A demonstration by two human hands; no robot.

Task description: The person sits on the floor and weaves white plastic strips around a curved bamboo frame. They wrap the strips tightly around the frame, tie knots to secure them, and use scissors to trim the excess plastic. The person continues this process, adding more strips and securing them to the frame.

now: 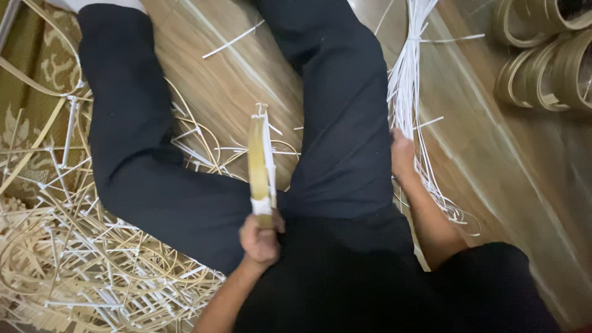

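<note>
Head view: the left hand point(260, 239) is closed around the lower end of a bamboo hoop point(260, 161), seen edge-on and held upright between the person's dark-trousered legs point(345, 123); a white strip point(269, 154) runs along the hoop's rim, with a wrapped white band just above the fingers and short loose ends sticking out at the top. The right hand point(402, 159) reaches out to the right side of the right leg and rests on a bundle of long white strips point(410, 80) lying on the wooden floor point(234, 74); whether its fingers are pinched on a strip or merely touching cannot be told. Left of the left hand lies a heap of bamboo offcuts and white trimmings point(80, 259). Well beyond the right hand, at the upper right, stand several bamboo hoops in a stack point(549, 61). Judging from this, the hoop in hand looks only partly bound, with a fresh strip being fetched, and much of the bundle is unused
</note>
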